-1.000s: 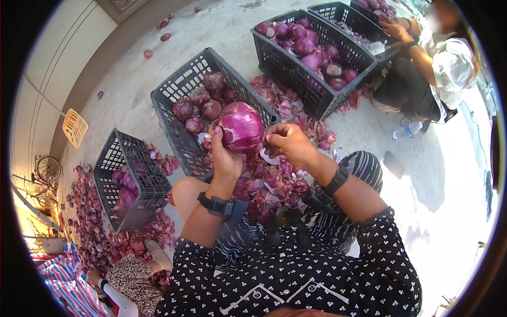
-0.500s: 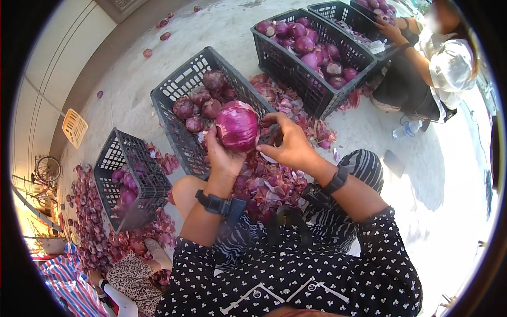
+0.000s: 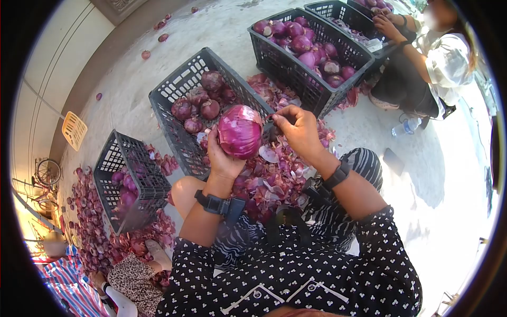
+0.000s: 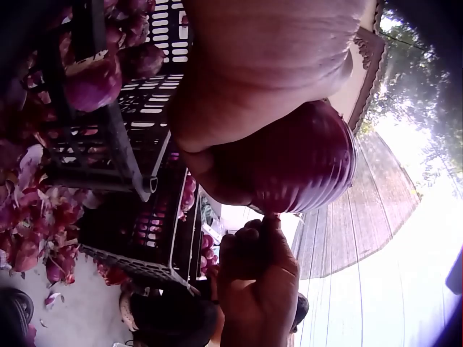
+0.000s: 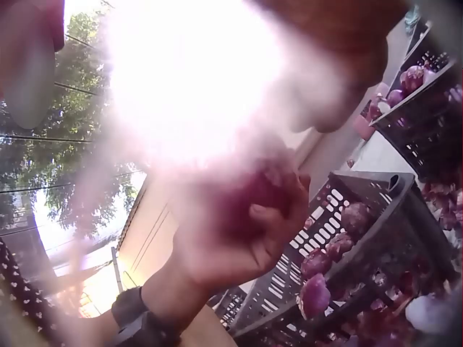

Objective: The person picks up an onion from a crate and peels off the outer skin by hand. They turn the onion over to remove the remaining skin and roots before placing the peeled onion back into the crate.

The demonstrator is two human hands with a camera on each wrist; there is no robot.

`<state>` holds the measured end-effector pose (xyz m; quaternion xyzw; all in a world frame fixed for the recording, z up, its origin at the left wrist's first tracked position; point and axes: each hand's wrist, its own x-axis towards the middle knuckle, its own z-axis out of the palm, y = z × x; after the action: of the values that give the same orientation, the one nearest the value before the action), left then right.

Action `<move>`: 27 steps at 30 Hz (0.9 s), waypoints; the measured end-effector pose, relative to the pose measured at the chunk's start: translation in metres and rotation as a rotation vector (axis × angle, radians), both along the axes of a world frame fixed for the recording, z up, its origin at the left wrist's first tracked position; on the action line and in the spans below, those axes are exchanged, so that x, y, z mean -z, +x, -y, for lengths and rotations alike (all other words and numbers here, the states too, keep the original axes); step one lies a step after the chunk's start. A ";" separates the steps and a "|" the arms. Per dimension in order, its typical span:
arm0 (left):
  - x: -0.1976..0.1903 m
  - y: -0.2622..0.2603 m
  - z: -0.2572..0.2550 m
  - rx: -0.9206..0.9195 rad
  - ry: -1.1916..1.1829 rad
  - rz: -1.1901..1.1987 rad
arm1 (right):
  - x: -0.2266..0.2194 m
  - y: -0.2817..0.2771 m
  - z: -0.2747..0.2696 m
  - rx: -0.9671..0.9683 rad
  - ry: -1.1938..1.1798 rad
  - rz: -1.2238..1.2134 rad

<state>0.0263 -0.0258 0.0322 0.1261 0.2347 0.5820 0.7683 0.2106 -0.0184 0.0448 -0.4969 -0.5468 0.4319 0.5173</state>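
My left hand (image 3: 224, 162) holds a large, round red onion (image 3: 239, 138) over the near end of a black crate, fingers around its underside and left. The onion is glossy purple, with a paler papery patch near its top. Just right of it, my right hand (image 3: 302, 135) has its thumb and finger pinched on a small reddish bit of onion skin. In the left wrist view, the right thumb tip reaches the lower edge of the onion (image 4: 307, 159). Glare washes out part of the onion (image 5: 249, 206) in the right wrist view.
Several unpeeled onions (image 3: 198, 98) lie in the crate (image 3: 174, 75) ahead. Loose skins (image 3: 274, 179) cover the ground between my knees. A crate of peeled onions (image 3: 303, 42) stands front right, beside another person (image 3: 449, 66). A smaller crate (image 3: 158, 186) sits left, near a heap of onions (image 3: 90, 211).
The onion has turned in my left hand, its pale patch now at the top. My right hand has gone from spread fingers near its lower right to a pinch at its upper right.
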 end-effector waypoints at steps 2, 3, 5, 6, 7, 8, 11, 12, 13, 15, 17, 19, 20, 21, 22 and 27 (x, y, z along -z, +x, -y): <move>0.001 -0.002 0.001 0.026 0.007 -0.010 | -0.005 0.002 0.002 -0.064 -0.061 -0.145; 0.001 -0.002 0.000 0.026 0.007 -0.010 | -0.007 0.000 0.006 -0.064 -0.061 -0.145; 0.003 -0.001 0.001 0.027 0.044 -0.055 | -0.008 -0.004 0.010 -0.147 0.076 -0.128; 0.003 -0.001 0.002 0.026 0.043 -0.055 | -0.005 -0.005 0.010 -0.163 0.056 -0.065; 0.003 -0.001 0.002 0.016 0.027 -0.064 | -0.004 -0.005 0.010 -0.163 0.055 -0.065; 0.003 -0.001 0.002 0.008 0.011 -0.074 | -0.005 -0.005 0.011 -0.174 0.033 -0.057; -0.002 0.000 0.004 0.025 0.025 -0.046 | -0.004 -0.005 0.011 -0.174 -0.009 -0.032; -0.001 0.000 0.003 0.026 0.026 -0.046 | -0.003 -0.005 0.011 -0.163 -0.030 -0.016; 0.001 0.000 0.002 0.012 0.015 -0.073 | -0.003 -0.005 0.010 -0.163 -0.030 -0.016; 0.003 0.000 0.002 -0.002 0.004 -0.099 | -0.003 -0.003 0.009 -0.123 0.169 0.152; 0.002 0.001 0.002 -0.002 -0.010 -0.102 | 0.001 0.000 0.005 -0.060 0.231 0.253; 0.008 -0.002 0.002 -0.006 -0.007 -0.099 | -0.003 0.002 0.005 0.007 0.292 0.355; 0.010 -0.003 0.001 -0.011 -0.004 -0.094 | -0.008 0.005 0.006 0.006 0.207 0.269; 0.006 -0.001 0.002 -0.012 -0.004 -0.093 | -0.015 0.006 0.007 0.003 0.123 0.182; 0.000 0.002 0.004 -0.029 0.069 -0.184 | -0.018 0.007 0.007 0.017 0.194 0.250; 0.000 0.003 0.004 -0.036 0.262 -0.435 | -0.022 0.011 0.008 -0.079 0.486 0.318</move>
<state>0.0295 -0.0298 0.0320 0.3426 0.3194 0.5802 0.6663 0.2216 -0.0267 0.0671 -0.3983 -0.7272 0.2247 0.5119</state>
